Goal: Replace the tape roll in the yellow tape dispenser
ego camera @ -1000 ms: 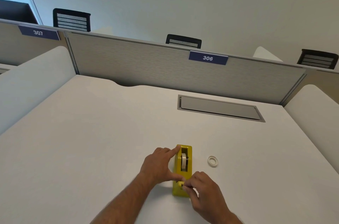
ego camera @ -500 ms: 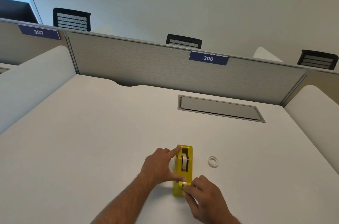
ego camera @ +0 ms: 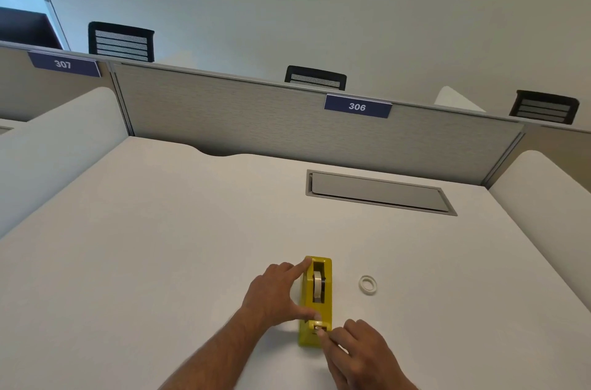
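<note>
The yellow tape dispenser (ego camera: 315, 301) stands on the white desk (ego camera: 160, 261), near its front edge. A tape roll (ego camera: 318, 286) sits upright in its slot. My left hand (ego camera: 276, 293) grips the dispenser's left side, index finger at the far end and thumb near the cutter. My right hand (ego camera: 358, 349) is at the near end by the cutter, fingertips pinched together at the blade; whether tape is between them is not visible. A small, thin white tape ring (ego camera: 367, 284) lies flat on the desk to the right of the dispenser.
A grey cable hatch (ego camera: 379, 193) is set into the desk behind the dispenser. A grey partition (ego camera: 256, 121) labelled 306 closes the back. White side panels (ego camera: 540, 198) flank the desk. Chair backs show beyond the partition.
My right hand has slid a little toward me and to the right along the dispenser's near end. My left hand and the dispenser have stayed put.
</note>
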A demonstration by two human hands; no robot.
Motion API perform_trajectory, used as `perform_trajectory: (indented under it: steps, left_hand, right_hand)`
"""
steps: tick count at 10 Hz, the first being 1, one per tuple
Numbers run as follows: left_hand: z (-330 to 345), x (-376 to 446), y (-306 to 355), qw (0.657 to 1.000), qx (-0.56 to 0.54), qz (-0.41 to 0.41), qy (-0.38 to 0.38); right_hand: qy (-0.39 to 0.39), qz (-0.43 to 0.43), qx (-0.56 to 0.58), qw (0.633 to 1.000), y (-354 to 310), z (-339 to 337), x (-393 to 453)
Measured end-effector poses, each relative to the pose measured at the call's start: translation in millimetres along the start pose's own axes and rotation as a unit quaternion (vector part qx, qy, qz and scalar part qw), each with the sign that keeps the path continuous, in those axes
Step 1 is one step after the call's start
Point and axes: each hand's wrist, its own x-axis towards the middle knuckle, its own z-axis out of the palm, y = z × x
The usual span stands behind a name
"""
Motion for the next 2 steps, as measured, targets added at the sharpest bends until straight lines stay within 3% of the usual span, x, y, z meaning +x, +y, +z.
perform_trajectory:
  steps: [1,2]
  left_hand:
    - [1.9,-3.0,-0.3,1.0,-0.028,0.002,0.007]
    - [10.3,-10.6,-4.8,0.997,-0.067,0.031,0.034]
  right_hand:
    - [0.004,0.004,0.021,1.0,-0.4,-6.0,-1.4]
    - [0.075,0.029,0.076,0.994,6.2,-29.4,11.3]
